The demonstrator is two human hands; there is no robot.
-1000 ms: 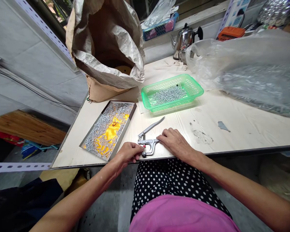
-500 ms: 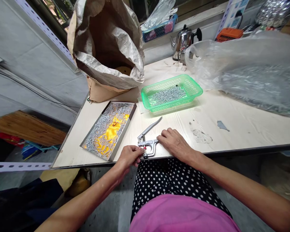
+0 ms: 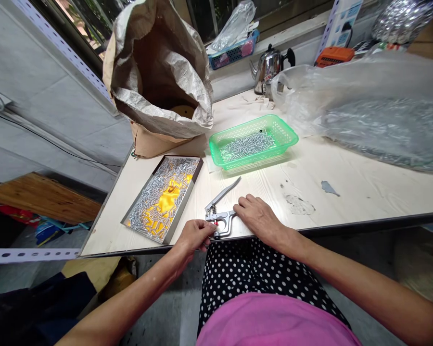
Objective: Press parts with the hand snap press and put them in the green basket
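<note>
Snap pliers point(image 3: 228, 219) lie at the table's front edge, jaw toward me, with a spring and a bit of red by the jaw. Their upper lever stands swung away from the lower handle. My right hand point(image 3: 257, 216) rests on the table with its fingers closed over the end of the lower handle. At the jaw, my left hand point(image 3: 195, 234) pinches thumb and fingertips together; what they hold is too small to make out. Left of the pliers sits a shallow metal tray point(image 3: 182, 209) of small silvery metal pieces over a yellow bottom.
A green plastic basket point(image 3: 254, 161) with many silvery pieces stands behind the pliers. A large open sack point(image 3: 198, 115) is at back left. A clear plastic bag point(image 3: 375, 120) of pieces lies at right, near a metal kettle point(image 3: 269, 69) and a grey scrap point(image 3: 329, 188).
The view has shifted slightly. My left fingertips stay at the jaw with only a slight movement, and my right hand keeps its place on the handle.
</note>
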